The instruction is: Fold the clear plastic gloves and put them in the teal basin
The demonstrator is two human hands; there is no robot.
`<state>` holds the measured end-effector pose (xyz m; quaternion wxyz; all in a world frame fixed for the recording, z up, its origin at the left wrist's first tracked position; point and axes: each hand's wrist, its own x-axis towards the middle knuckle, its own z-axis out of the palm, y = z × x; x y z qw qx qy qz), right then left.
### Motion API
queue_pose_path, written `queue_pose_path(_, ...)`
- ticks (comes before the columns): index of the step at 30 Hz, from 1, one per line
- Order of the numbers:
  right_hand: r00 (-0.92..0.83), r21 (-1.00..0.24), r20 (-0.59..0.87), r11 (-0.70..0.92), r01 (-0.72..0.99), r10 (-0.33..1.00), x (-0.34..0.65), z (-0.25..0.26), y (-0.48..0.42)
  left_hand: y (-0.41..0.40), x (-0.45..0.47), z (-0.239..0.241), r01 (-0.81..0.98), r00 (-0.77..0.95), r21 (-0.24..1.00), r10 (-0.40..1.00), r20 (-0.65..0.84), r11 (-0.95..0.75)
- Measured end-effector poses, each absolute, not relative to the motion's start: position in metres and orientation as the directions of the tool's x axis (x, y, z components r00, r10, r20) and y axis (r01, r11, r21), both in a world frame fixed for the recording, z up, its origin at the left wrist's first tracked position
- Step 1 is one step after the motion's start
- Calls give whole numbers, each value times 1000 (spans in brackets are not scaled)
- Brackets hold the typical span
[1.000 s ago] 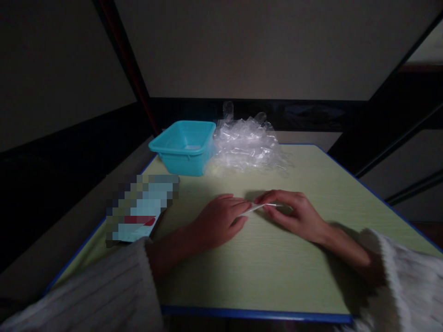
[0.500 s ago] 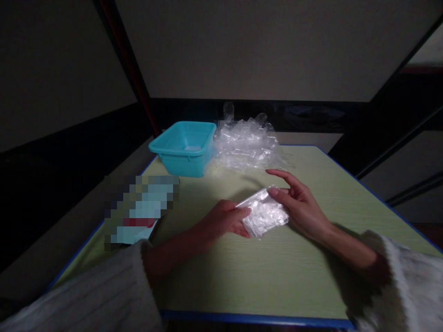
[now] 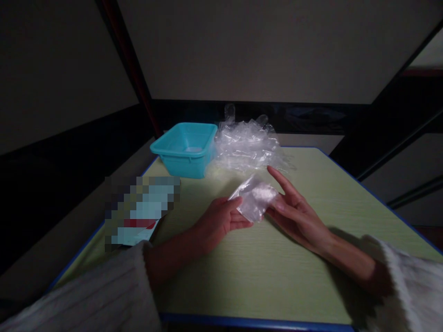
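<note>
A folded clear disposable plastic glove (image 3: pixel 256 198) is held above the table between my two hands. My left hand (image 3: pixel 221 219) grips its left side, thumb on top and fingers underneath. At the right edge, my right hand (image 3: pixel 301 214) pinches the film with the thumb while its index finger points up and away. Behind them lies a loose, crinkled pile of clear plastic gloves (image 3: pixel 245 145), some with finger ends sticking up.
A turquoise plastic basket (image 3: pixel 183 166) stands at the back left, touching the pile, with something pale inside. A pixelated flat object, perhaps a phone (image 3: pixel 145 212), lies at the left. The light green table (image 3: pixel 249 281) has a blue edge; a wall panel rises behind it.
The folded glove has shifted slightly left and away from me, and its surface looks smoother. My right thumb has slid down off its top to its right edge, and the index finger has straightened.
</note>
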<state>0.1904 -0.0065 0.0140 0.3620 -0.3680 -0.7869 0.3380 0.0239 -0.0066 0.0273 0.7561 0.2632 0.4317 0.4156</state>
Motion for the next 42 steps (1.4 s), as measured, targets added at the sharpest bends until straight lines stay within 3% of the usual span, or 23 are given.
queue_pose_path(6, -383, -888, 314, 412, 206, 869, 189, 13, -9, -5, 24, 24, -429, 318, 744, 856, -407, 513)
queue_pose_path(11, -422, -933, 352, 280, -224, 835, 187, 12, -11, -6, 24, 23, -454, 292, 750, 875, -386, 482)
queue_pose_path(13, -457, -926, 356, 243, -287, 815, 187, 11, -12, -6, 23, 21, -468, 299, 747, 880, -369, 472)
queue_pose_path(19, -548, -905, 357, 425, -2, 756, 188, 7, -15, -8, 23, 19, -484, 300, 757, 896, -327, 438)
queue_pose_path(23, -523, -871, 372, 483, 88, 767, 188, 4, -15, -8, 25, 17, -473, 307, 760, 892, -333, 446)
queue_pose_path(30, -419, -882, 349, 444, 154, 838, 186, 6, -15, -8, 25, 13, -438, 381, 778, 876, -294, 451)
queue_pose_path(42, -247, -841, 445, 497, 214, 861, 186, 11, -11, -9, 23, 10, -336, 490, 807, 822, -290, 485)
